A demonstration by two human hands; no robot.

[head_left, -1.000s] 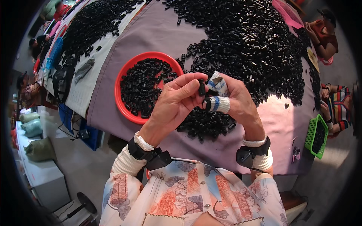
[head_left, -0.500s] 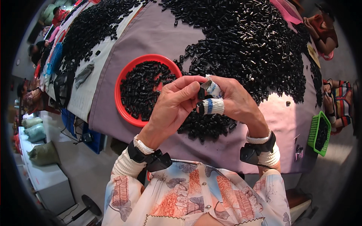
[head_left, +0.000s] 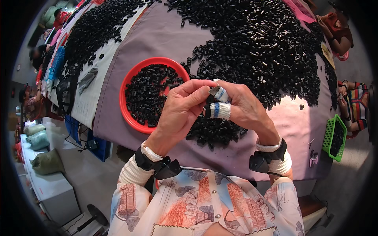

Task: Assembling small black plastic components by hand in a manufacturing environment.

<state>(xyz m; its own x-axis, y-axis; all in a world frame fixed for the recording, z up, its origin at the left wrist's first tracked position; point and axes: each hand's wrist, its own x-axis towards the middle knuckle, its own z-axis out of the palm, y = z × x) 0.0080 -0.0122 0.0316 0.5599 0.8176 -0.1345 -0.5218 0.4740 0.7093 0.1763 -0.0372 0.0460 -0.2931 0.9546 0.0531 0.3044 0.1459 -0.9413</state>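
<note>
My left hand [head_left: 183, 104] and my right hand [head_left: 250, 106] meet fingertip to fingertip above the table, both closed in a pinch. Between the left thumb and forefinger is a small black plastic part [head_left: 208, 100], mostly covered by fingers. A flat, dark, pointed blade-like piece [head_left: 214, 91] shows at the right hand's fingertips, against the part. White covers with blue stripes wrap the right thumb and forefinger. Left of my hands stands a red round tray [head_left: 123, 98] holding many black parts. A loose pile of black parts [head_left: 214, 131] lies beneath my hands.
A large heap of black parts [head_left: 267, 51] spreads over the mauve cloth [head_left: 157, 33]. At the right edge is a green basket [head_left: 327, 138]; a pink basket [head_left: 299, 11] sits at the far right. People sit along both sides. Sacks [head_left: 47, 161] lie at left.
The right fingertips have turned slightly, shifting a little left, and more of the blade-like piece shows. Less of the black part is visible. My left hand stays nearly still.
</note>
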